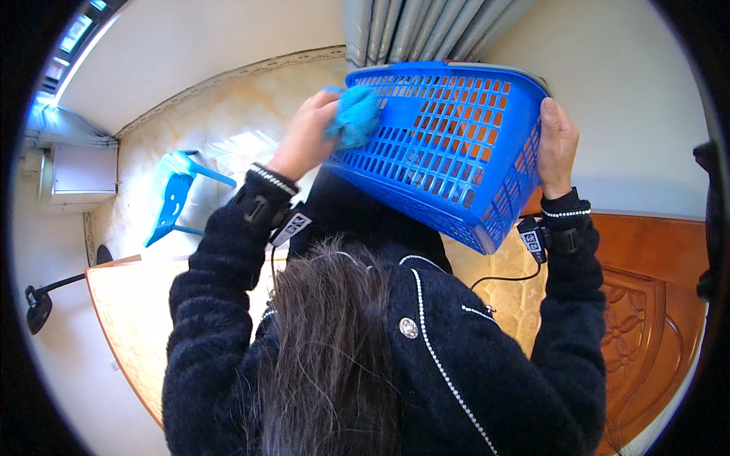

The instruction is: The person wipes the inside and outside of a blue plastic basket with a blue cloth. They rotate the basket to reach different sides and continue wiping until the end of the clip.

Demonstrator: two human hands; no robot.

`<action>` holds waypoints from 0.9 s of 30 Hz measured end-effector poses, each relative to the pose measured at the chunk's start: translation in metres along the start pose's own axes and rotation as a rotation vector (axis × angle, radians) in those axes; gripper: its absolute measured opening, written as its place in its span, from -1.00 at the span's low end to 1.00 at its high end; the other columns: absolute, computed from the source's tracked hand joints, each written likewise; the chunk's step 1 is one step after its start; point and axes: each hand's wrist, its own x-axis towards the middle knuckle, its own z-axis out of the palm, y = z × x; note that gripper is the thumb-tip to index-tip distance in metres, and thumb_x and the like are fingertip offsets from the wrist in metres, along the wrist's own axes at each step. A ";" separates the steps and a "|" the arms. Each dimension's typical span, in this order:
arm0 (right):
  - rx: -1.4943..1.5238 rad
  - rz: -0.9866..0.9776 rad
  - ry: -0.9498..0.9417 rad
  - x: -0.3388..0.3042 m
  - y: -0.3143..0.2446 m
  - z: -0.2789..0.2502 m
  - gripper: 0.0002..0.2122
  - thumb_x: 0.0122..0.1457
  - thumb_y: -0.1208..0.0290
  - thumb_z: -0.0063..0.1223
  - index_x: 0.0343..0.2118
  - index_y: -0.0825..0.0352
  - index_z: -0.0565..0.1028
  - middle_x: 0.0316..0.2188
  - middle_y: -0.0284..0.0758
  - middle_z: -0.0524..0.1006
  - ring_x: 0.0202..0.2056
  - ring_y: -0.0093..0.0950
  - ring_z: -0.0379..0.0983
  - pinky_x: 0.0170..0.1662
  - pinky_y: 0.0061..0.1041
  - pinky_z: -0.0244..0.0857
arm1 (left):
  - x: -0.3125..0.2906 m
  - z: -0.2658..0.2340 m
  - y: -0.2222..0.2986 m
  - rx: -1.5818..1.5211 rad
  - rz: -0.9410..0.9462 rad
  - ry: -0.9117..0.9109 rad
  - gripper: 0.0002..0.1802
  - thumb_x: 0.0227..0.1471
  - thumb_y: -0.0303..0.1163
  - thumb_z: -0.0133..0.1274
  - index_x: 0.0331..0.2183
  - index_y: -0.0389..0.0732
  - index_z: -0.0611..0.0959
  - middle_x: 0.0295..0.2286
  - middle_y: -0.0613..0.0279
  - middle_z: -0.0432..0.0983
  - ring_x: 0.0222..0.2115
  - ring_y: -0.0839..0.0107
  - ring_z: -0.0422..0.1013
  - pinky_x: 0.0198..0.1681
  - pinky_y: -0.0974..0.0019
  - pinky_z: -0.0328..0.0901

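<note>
A blue plastic basket point(487, 199) with slotted walls is tilted up in front of me, its long side facing me. My left hand point(306, 131) is closed on a bunched blue cloth point(356, 115), which lies against the basket's side near its upper left corner; the cloth is a little blurred. At the opposite end, my right hand point(559, 144) grips the basket's right edge, its thumb on the outside and most of the fingers hidden behind. Through the slots orange-brown patches show; what they belong to I cannot make out.
A light-blue plastic stool point(171, 199) lies tipped on the shiny floor at the left. Grey curtains point(426, 30) hang behind the basket. Below me is a bed with a pale mattress point(141, 304) and a carved wooden headboard point(646, 304) at the right. A black lamp point(39, 308) stands far left.
</note>
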 end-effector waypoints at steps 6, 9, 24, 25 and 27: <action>-0.009 -0.058 -0.014 -0.002 -0.004 0.005 -0.57 0.35 0.07 -0.12 -0.50 0.37 0.36 -0.63 -0.38 0.26 -0.52 -0.60 0.18 -0.47 -0.48 0.12 | -0.089 -0.034 -0.063 0.024 -0.549 -0.011 -0.55 -0.10 -0.42 0.15 -0.07 -0.21 0.61 -0.22 -0.13 0.56 -0.12 0.03 0.49 -0.04 0.12 0.35; 0.005 -0.117 -0.106 0.000 -0.013 0.006 -0.54 0.34 0.01 -0.15 -0.50 0.36 0.41 -0.64 -0.29 0.38 -0.59 -0.49 0.35 -0.50 -0.45 0.21 | -0.079 -0.042 -0.056 -0.195 -0.462 0.193 -0.49 -0.05 -0.46 0.09 0.02 -0.22 0.54 -0.18 -0.05 0.59 -0.14 0.18 0.53 -0.04 0.22 0.37; 0.050 -0.471 -0.644 0.104 -0.031 0.102 -0.37 0.29 -0.09 -0.09 0.16 0.44 0.35 -0.64 -0.25 0.49 -0.61 -0.36 0.50 -0.54 -0.44 0.36 | 0.129 -0.014 -0.024 -0.779 -0.139 0.064 -0.43 0.07 -0.45 0.12 0.13 -0.26 0.40 -0.08 0.12 0.50 -0.06 0.44 0.38 0.03 0.33 0.29; 0.029 -0.495 -0.710 0.120 -0.028 0.110 -0.29 0.25 -0.07 0.00 0.23 0.48 0.24 -0.66 -0.24 0.48 -0.63 -0.34 0.49 -0.55 -0.42 0.36 | 0.135 -0.019 -0.035 -0.829 -0.225 -0.031 -0.39 0.10 -0.43 0.11 0.17 -0.27 0.35 -0.01 0.08 0.46 0.01 0.40 0.35 0.09 0.31 0.25; 0.018 -0.388 -0.721 0.136 -0.027 0.133 -0.24 0.23 -0.07 0.04 0.26 0.52 0.17 -0.67 -0.23 0.48 -0.64 -0.31 0.49 -0.55 -0.39 0.35 | 0.138 -0.029 -0.047 -0.877 -0.333 -0.091 -0.37 0.08 -0.42 0.10 0.18 -0.27 0.34 -0.03 0.10 0.46 -0.01 0.43 0.34 0.08 0.33 0.25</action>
